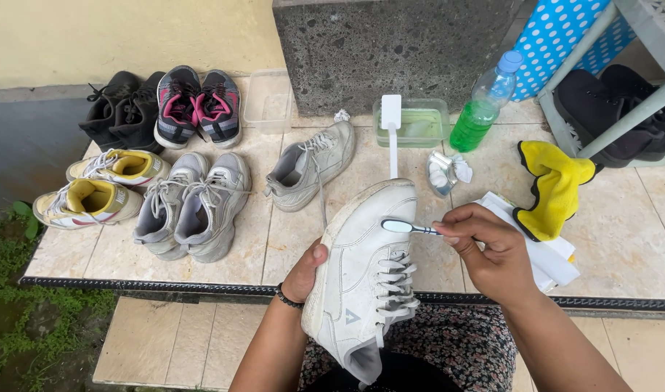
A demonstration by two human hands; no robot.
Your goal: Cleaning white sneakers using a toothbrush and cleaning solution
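In the head view, a white sneaker is held over the lap, beyond the near edge of the tiled floor, toe pointing away. The left hand is closed around its left side, the thumb pressed on the upper. A toothbrush is pinched in the right hand, its head laid on the toe. A matching sneaker, a green-liquid bottle and a yellow cloth are seen on the floor.
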